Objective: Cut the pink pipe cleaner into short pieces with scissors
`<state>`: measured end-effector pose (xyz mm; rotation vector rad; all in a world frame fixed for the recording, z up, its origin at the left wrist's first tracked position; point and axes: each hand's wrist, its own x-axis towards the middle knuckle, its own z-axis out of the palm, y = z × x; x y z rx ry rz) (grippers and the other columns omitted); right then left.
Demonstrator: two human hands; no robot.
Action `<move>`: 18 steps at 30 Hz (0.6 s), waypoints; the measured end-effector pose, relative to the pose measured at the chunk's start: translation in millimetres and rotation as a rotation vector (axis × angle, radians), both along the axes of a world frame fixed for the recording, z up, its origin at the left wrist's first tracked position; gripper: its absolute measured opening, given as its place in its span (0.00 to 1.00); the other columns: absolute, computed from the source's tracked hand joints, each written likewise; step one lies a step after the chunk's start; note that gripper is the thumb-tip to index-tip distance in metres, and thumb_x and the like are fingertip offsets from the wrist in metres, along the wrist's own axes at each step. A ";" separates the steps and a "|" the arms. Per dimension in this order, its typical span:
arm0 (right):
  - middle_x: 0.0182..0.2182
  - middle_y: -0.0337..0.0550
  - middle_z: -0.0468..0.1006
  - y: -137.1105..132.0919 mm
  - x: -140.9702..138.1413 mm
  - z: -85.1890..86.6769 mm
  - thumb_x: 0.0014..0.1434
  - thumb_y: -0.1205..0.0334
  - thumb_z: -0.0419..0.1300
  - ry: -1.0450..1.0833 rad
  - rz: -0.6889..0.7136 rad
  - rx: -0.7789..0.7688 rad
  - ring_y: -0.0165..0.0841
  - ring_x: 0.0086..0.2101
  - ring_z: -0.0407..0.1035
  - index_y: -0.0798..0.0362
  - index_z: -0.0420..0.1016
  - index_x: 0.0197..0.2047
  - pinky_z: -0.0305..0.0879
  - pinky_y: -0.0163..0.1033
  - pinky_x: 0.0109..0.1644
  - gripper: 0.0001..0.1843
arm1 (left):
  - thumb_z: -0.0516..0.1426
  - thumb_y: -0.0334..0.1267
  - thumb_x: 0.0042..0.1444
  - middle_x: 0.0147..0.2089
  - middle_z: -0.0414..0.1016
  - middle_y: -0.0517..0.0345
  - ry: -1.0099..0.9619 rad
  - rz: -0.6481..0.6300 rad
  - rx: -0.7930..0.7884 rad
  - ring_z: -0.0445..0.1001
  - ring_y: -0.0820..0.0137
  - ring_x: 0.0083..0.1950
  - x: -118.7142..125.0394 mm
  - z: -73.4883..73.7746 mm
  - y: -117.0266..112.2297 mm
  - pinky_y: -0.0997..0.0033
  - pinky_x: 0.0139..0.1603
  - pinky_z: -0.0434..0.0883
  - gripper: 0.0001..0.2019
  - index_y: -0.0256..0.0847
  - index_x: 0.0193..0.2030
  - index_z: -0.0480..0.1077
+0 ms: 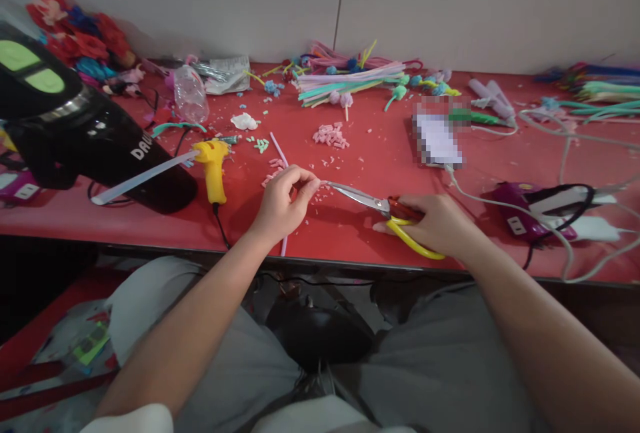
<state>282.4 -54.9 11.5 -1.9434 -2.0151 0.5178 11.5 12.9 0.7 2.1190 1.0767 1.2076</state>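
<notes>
My left hand is closed in a pinch, with a small pink piece showing at its fingertips. My right hand grips the red and yellow handles of a pair of scissors. The blades look nearly closed, and their tips point left at the pinched piece; whether they touch it is too small to tell. A thin lilac stick lies on the table under my left hand. Cut pink pieces sit just behind that hand, and a bigger pink pile is farther back.
On the red table, a yellow glue gun and a large black device stand left. A phone with a white cable and a purple power strip are right. Pipe cleaner bundles lie along the wall.
</notes>
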 end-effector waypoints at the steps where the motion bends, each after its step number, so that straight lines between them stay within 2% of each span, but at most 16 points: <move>1: 0.18 0.34 0.57 0.0 0.2 -0.1 0.45 0.26 0.61 -0.003 -0.003 0.000 0.27 0.22 0.48 0.50 0.59 0.21 0.46 0.36 0.24 0.34 | 0.56 0.38 0.64 0.32 0.73 0.56 0.001 -0.001 0.003 0.70 0.71 0.35 -0.1 0.0 0.0 0.70 0.36 0.67 0.08 0.40 0.33 0.70; 11: 0.19 0.32 0.53 0.2 2.6 -3.4 0.44 0.27 0.63 0.015 -0.005 -0.024 0.27 0.23 0.46 0.50 0.57 0.21 0.45 0.36 0.24 0.34 | 0.56 0.38 0.64 0.34 0.73 0.56 0.001 -0.026 0.013 0.71 0.72 0.36 -0.3 -2.5 0.5 0.71 0.39 0.68 0.08 0.39 0.35 0.70; 18: 0.18 0.33 0.54 1.3 0.7 -2.0 0.44 0.25 0.62 0.011 0.003 0.004 0.28 0.23 0.47 0.50 0.58 0.21 0.46 0.37 0.24 0.35 | 0.56 0.38 0.64 0.34 0.73 0.56 0.008 -0.031 0.012 0.70 0.72 0.36 0.0 -2.2 0.6 0.70 0.39 0.68 0.07 0.39 0.35 0.70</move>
